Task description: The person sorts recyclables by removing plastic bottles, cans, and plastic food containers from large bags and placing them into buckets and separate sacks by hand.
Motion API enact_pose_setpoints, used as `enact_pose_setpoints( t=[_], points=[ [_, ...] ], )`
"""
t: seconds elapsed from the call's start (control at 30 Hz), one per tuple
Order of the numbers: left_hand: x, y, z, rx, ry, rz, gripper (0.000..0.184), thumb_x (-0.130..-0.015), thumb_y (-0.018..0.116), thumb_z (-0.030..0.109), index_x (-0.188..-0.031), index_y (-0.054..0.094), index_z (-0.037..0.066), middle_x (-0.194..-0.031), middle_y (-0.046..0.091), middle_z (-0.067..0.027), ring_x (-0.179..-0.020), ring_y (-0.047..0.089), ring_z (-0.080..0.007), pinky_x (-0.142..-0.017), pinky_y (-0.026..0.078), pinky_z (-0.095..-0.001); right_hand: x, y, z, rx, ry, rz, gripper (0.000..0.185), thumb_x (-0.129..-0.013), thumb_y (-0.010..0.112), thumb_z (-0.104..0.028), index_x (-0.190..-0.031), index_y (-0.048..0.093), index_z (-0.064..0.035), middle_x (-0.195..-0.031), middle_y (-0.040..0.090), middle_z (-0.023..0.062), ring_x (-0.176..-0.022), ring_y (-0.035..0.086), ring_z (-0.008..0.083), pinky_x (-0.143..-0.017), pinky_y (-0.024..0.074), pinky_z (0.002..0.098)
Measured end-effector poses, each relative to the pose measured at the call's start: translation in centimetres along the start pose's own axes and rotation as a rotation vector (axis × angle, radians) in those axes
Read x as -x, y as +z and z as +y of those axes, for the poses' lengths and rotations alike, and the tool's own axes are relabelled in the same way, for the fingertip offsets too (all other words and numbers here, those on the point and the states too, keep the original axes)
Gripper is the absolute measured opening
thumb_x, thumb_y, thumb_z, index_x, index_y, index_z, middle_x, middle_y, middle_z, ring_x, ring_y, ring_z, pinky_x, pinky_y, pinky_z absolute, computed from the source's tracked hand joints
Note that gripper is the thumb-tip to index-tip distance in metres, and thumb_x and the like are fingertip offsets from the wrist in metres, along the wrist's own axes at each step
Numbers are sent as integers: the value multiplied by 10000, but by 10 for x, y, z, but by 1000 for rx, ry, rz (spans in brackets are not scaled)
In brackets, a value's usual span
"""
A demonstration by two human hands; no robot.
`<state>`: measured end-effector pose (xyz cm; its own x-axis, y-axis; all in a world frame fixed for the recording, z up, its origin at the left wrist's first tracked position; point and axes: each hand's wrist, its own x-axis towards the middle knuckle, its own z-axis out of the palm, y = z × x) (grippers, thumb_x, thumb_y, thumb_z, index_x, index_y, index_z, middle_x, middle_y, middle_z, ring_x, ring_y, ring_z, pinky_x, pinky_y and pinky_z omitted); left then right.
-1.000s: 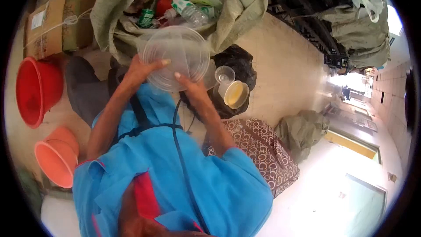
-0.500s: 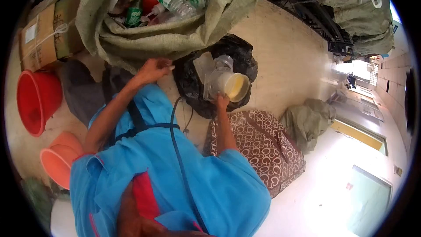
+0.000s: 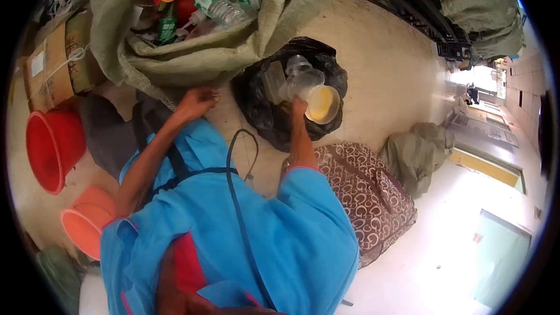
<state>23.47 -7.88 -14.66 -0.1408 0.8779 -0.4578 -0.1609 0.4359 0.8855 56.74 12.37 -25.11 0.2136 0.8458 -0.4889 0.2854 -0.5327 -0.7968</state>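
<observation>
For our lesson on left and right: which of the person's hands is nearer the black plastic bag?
Right. The right hand is over the black plastic bag, at the clear containers; the left hand is outside it, by the edge of the green sack.

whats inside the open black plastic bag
Clear plastic containers and a round tub with something yellow in it show in the black bag. The right hand partly blocks the view; whatever lies beneath is covered.

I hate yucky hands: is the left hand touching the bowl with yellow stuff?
Apart. The head view shows floor and black bag between the left hand and the bowl.
</observation>
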Motion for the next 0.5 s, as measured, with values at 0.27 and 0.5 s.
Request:
enact_pose_setpoints(
  t=[0.27, 0.5],
  points=[
    [6, 1, 17, -13, -45, -17, 352, -841, 638, 170, -1124, 596, -33, -918, 650, -101, -791, 608, -144, -718, 490, -274, 74, -53, -11, 174, 28, -22, 475, -773, 719, -360, -839, 621, 100, -775, 633, 167, -611, 612, 260, -499, 509, 356],
    [3, -1, 5, 90, -32, -4, 327, -835, 647, 145, -1115, 602, -19, -916, 648, -83, -796, 612, -137, -696, 496, -277, 74, -107, 90, 610, 376, 476, 389, -865, 618, -267, -913, 616, 119, -887, 645, 185, -823, 622, 260, -744, 510, 348]
  ],
)
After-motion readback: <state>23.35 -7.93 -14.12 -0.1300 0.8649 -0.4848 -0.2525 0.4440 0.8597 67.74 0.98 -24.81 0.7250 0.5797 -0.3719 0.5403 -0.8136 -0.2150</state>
